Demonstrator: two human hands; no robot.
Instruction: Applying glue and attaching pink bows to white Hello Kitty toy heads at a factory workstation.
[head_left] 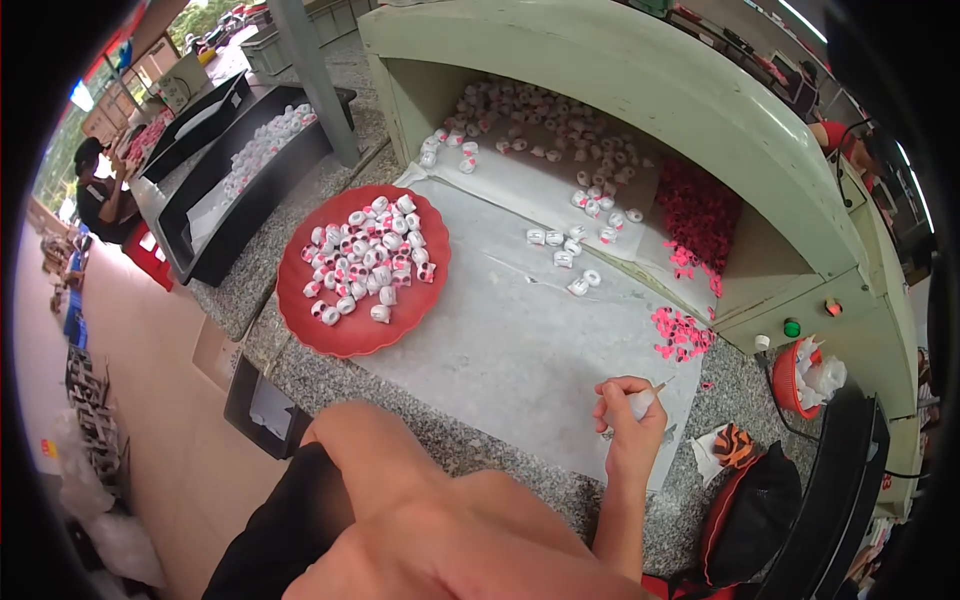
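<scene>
While the right hand (pixel 627 412) has fingers curled round a bottle (pixel 642 402) near pink bits (pixel 682 336), the left hand's I cannot tell

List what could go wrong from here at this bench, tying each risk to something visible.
1. The right hand, gripping a small white bottle, might brush the loose pink pieces nearby and scatter them off the white sheet.
2. A bump could spill the small white-and-pink pieces heaped on the red plate.
</scene>
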